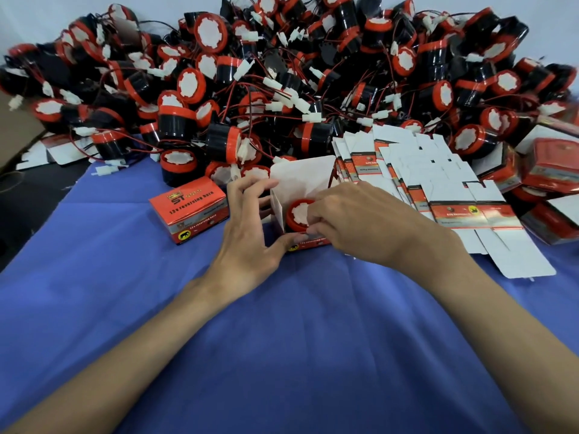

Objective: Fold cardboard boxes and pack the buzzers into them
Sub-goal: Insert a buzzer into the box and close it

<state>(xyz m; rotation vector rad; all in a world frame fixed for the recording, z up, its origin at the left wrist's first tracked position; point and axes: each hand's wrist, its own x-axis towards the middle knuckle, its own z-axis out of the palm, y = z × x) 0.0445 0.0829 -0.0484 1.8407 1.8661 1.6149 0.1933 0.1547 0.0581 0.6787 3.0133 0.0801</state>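
"Cardboard box [300, 178] mid-tabletop — buzzer [297, 214] already inside?"
"Yes. Left hand [250, 236] cups its side, fingers spread, steadying it; right hand [354, 220] pinches its near edge — likely to close it."

The right hand [360, 223] hides part of the boxed buzzer [297, 214].

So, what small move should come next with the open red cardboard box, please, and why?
Probably fold the upright white lid flap down and tuck it in: the round red-and-black buzzer sits inside the open red cardboard box, which the left hand holds and the right hand pinches at its front rim.
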